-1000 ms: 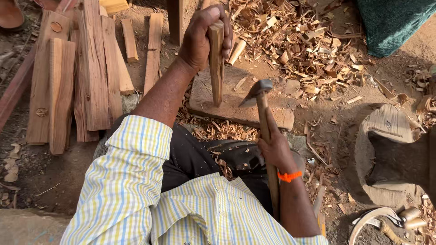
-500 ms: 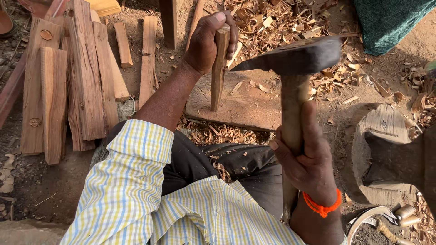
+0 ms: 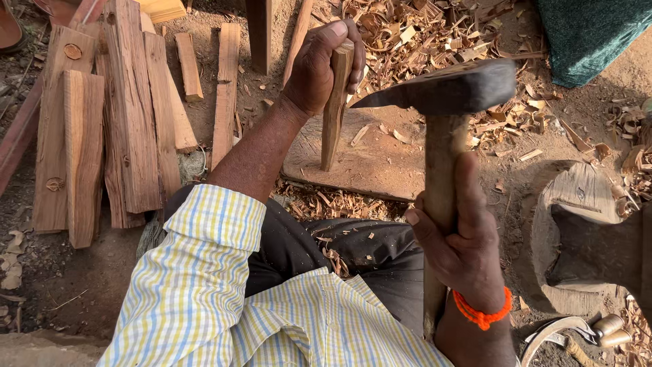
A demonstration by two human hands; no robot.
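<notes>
Left hand: the left hand (image 3: 319,64) is extended forward from a checked sleeve, fingers (image 3: 353,64) clenched around the top of a wooden stick (image 3: 334,112).
Wooden stick: held upright, slightly tilted; its lower end is set on a flat wooden block (image 3: 367,163) lying on the ground.
Right hand: the right hand (image 3: 462,238) is raised close to the camera, fingers wrapped tightly around the wooden handle (image 3: 441,177) of an adze-like hammer; an orange band (image 3: 482,314) is worn at the wrist.
Hammer head: the dark metal head (image 3: 448,88) is held level above the block, its pointed edge turned toward the stick, apart from it.
Surroundings: split wooden planks (image 3: 102,129) are laid side by side at the left; wood shavings (image 3: 421,34) are scattered beyond the block; a green cloth (image 3: 591,34) is seen at the upper right; a hollowed wooden piece (image 3: 584,231) sits at the right.
Obstruction: part of the block is hidden behind the handle and right hand.
</notes>
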